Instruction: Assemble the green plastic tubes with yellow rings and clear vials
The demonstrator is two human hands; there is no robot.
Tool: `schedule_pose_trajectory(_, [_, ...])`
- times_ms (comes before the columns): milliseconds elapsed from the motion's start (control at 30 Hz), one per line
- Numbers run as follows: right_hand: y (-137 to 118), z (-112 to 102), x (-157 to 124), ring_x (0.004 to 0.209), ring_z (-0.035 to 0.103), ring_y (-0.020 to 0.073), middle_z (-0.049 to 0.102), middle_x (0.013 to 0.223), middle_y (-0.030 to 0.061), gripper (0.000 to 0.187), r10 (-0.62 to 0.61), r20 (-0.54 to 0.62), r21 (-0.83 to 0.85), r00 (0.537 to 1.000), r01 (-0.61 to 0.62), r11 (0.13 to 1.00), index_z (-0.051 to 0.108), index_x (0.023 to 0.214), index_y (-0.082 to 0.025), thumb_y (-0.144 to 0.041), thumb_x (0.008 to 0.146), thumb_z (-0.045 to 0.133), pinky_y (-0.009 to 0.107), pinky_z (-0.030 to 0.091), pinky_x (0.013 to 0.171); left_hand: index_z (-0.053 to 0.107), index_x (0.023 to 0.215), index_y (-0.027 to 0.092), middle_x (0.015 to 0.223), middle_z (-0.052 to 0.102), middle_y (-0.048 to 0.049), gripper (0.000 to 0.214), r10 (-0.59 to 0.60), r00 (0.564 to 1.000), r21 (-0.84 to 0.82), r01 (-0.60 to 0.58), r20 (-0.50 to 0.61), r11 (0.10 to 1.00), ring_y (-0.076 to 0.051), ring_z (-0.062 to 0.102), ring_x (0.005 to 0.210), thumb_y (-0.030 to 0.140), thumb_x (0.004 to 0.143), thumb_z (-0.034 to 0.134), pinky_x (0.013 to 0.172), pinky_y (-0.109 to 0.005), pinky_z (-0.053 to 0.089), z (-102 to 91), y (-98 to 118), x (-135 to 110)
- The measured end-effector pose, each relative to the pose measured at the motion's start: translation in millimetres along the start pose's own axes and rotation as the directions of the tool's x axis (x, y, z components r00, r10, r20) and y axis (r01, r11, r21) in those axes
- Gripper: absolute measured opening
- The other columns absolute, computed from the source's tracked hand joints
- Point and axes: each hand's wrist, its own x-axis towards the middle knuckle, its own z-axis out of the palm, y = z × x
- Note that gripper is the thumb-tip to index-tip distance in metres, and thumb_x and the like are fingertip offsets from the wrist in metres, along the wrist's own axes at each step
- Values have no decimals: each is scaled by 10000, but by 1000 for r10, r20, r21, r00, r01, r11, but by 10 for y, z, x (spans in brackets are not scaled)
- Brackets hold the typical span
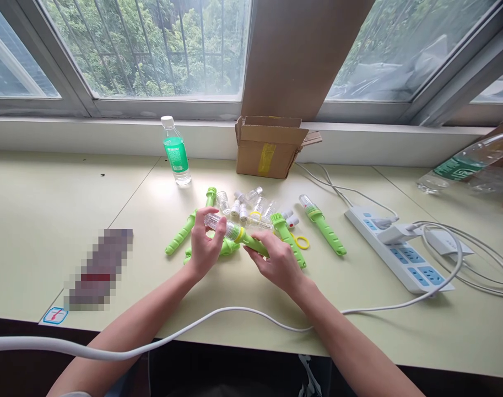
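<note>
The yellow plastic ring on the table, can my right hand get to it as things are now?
Probably yes: the yellow plastic ring lies uncovered on the table just beyond the right hand. That hand, though, is gripping a green ribbed plastic handle, so it would need a free finger.

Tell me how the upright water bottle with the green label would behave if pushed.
The water bottle stands tall on a narrow base, so a push near its cap would probably tip it. Its round body would likely roll once down.
</note>
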Motion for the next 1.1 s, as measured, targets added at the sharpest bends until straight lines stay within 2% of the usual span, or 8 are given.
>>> schedule_pose_trajectory(200, [-24, -19, 9, 743, 663, 191, 697, 909, 62, 232, 11, 49, -45, 999, -9, 999, 577, 1158, -207, -266, 936, 540, 290, 497, 643, 535, 1009, 215, 772, 554, 6, 234, -10, 1000, -14, 10, -6, 1000, -130, 550, 661, 386, 867, 607, 614, -241, 446, -1, 1, 7])
schedule_pose_trajectory(400, [-3, 1, -2, 825, 681, 226, 697, 1004, 91, 326, 0, 33, 27, 999, -1, 1000, 524, 1209, -200, -300, 906, 588, 312, 530, 647, 537, 998, 216, 776, 557, 5, 217, -16, 1000, -17, 16, 2, 1000, -126, 549, 652, 383, 873, 598, 607, -241, 443, 1, 16, 6])
schedule_pose_trajectory(567, [9, 7, -15, 729, 664, 209, 678, 876, 63, 195, 0, -1, 6, 1000, 0, 1000, 532, 1056, -195, -279, 891, 594, 303, 507, 613, 529, 1002, 213, 774, 553, 5, 209, -17, 1000, -10, 17, 11, 1000, -127, 550, 658, 376, 882, 582, 602, -240, 443, -2, 10, 9])
schedule_pose_trajectory(667, [0, -4, -9, 664, 640, 189, 666, 834, 44, 155, 4, 17, -21, 1000, -4, 1000, 536, 1019, -198, -272, 891, 584, 288, 479, 582, 527, 1003, 212, 777, 551, 5, 210, -21, 1000, -7, 21, 16, 1000, -125, 546, 657, 376, 883, 581, 609, -240, 443, -3, 4, 10])
schedule_pose_trajectory(900, [-35, -38, 12, 779, 667, 209, 688, 928, 78, 229, 18, 124, -18, 992, -16, 1000, 558, 1153, -186, -265, 944, 506, 298, 498, 668, 529, 996, 211, 756, 544, 10, 217, -22, 1000, -13, 22, 6, 1000, -123, 540, 647, 389, 882, 581, 602, -234, 438, -2, 2, 12])
schedule_pose_trajectory(1100, [-17, -21, 0, 811, 673, 221, 691, 978, 85, 280, 29, 105, 31, 994, -33, 999, 531, 1184, -188, -281, 920, 547, 312, 517, 693, 523, 993, 206, 753, 548, 15, 215, -19, 1000, 8, 18, 23, 1000, -115, 535, 631, 388, 888, 572, 592, -233, 441, 4, 8, 7])
